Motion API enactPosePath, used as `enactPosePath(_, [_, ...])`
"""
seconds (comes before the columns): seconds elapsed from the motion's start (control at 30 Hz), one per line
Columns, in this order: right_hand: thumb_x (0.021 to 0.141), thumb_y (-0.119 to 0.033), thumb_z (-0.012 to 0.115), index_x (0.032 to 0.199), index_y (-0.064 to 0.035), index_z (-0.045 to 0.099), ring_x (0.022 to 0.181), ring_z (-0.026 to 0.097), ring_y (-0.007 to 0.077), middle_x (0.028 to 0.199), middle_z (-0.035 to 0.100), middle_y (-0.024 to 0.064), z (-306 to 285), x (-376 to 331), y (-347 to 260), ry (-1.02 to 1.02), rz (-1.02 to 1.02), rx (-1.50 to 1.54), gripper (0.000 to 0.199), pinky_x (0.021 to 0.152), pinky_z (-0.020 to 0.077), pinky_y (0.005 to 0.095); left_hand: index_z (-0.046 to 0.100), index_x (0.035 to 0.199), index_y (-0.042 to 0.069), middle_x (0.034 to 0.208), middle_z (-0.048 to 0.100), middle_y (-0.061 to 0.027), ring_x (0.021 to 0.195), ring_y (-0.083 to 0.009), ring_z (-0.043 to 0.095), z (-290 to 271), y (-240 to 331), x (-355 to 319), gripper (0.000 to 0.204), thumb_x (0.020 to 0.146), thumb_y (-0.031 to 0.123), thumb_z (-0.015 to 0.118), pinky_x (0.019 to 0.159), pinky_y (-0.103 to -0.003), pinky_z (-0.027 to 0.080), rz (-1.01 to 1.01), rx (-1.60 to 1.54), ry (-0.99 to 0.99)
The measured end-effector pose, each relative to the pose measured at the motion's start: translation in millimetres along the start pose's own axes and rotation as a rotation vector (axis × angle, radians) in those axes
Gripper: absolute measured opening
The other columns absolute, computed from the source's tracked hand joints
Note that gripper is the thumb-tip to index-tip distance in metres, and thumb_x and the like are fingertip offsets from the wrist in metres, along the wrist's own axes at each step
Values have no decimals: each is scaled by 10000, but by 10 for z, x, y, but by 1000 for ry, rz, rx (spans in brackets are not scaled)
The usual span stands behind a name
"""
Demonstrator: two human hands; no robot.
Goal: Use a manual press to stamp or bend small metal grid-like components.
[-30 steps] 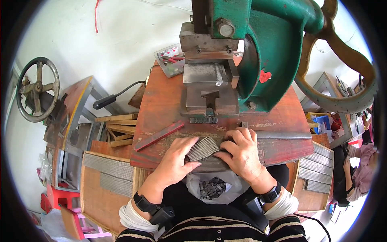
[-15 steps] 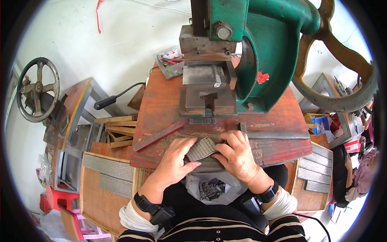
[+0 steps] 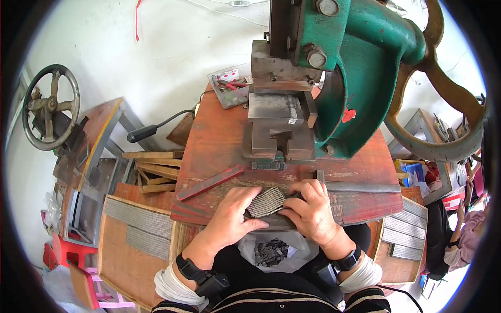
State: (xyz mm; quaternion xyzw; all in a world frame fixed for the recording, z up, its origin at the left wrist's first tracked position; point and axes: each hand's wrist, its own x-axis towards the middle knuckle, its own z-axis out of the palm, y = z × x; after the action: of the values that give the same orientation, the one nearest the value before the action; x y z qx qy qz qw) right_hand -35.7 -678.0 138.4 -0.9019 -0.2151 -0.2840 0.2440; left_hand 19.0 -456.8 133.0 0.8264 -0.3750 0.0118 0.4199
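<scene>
A small block of grey, ridged metal strips (image 3: 266,202), packed side by side, is held tilted between my two hands over the table's front edge. My left hand (image 3: 225,221) has its fingers along the block's left side, with the thumb stretched below it. At the block's right end, my right hand (image 3: 313,215) pinches with curled fingers; its fingertips are partly hidden. Just beyond, a short toothed metal strip (image 3: 269,166) lies at the foot of the green press (image 3: 373,83). Beneath my hands, a white plastic bag (image 3: 300,254) contains loose dark metal pieces.
A red bar (image 3: 210,182) lies left on the wooden table (image 3: 214,135), and a flat metal bar (image 3: 362,188) lies right. Trays with rows of strips flank me, left tray (image 3: 117,250) and right tray (image 3: 394,268). Behind stands a plastic toolbox (image 3: 232,98). Another person (image 3: 468,229) is far right.
The view has shifted, so the press and table appear farther right and lower. Both hands still hold the block, which has tilted slightly.
</scene>
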Motion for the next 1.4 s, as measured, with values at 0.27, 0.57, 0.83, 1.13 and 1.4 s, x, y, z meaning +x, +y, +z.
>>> enactPosePath(0.27, [619,-174,825,930,-101,702,1055,553,298,1073,603,69,-163,3,78,-108,51,-53,342,910,426,444,530,1301,-8,1225,594,-199,1130,-387,541,-11,-28,-6,702,697,171,841,965,-440,450,10,-53,-12])
enactPosePath(0.57, [679,-128,795,1241,-105,609,1144,546,298,1265,610,65,4,154,60,-258,-3,70,592,959,435,440,543,1280,4,1159,618,-181,1077,-366,569,45,27,-17,631,711,69,810,926,-436,474,21,-11,71])
enactPosePath(0.83, [645,-113,808,1267,-132,602,1071,576,294,1210,643,41,-19,166,53,-245,-7,13,655,918,452,426,547,1263,6,1165,619,-179,1081,-364,565,57,33,-26,601,719,53,796,932,-432,472,-2,-4,78])
enactPosePath(1.13, [673,-85,797,1234,-84,580,986,591,305,991,667,92,-125,116,-18,-183,128,-26,601,862,461,426,552,1237,-6,1174,599,-179,1096,-373,544,51,77,15,587,713,112,787,952,-451,449,17,109,37])
enactPosePath(1.4, [728,-38,765,1012,-38,651,849,619,289,814,641,101,-320,-34,61,-136,85,51,305,771,487,391,582,1175,-37,1068,589,-174,1004,-374,545,218,104,173,556,700,149,802,894,-434,454,83,297,53])
